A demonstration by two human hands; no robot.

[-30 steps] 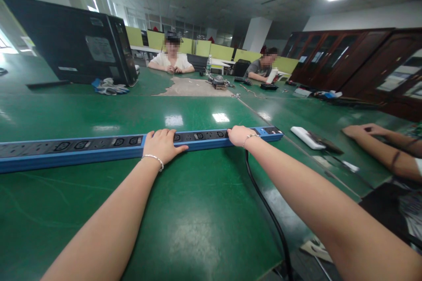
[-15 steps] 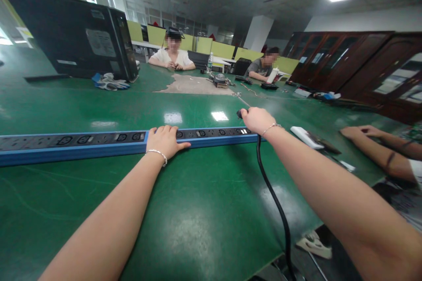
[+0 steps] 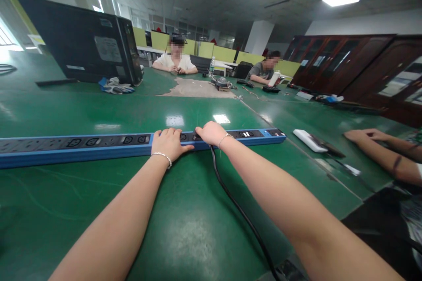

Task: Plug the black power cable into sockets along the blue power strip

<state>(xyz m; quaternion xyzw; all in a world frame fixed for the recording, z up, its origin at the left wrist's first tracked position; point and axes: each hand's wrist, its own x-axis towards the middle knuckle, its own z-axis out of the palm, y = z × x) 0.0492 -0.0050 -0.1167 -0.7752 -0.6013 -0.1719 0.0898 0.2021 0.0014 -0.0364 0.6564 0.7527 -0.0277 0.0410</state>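
A long blue power strip (image 3: 75, 152) with black sockets lies across the green table. My left hand (image 3: 170, 144) rests over its middle, fingers across the top and thumb along the front side, pressing on the strip. Just right of it, my right hand (image 3: 212, 134) is closed on a black plug (image 3: 197, 136), held at the sockets. How far the plug sits in a socket cannot be seen. From under my right hand a black cable (image 3: 235, 204) runs down to the table's front edge.
A black computer case (image 3: 89, 48) and gloves (image 3: 116, 86) are at the back left. A white object (image 3: 310, 141) lies right of the strip. A person's hands (image 3: 359, 136) rest at the right; two people sit across the green table (image 3: 178, 232).
My right hand has moved left and down with the plug, from above the strip's right part to the sockets beside my left hand. The cable moved along. The view has shifted slightly.
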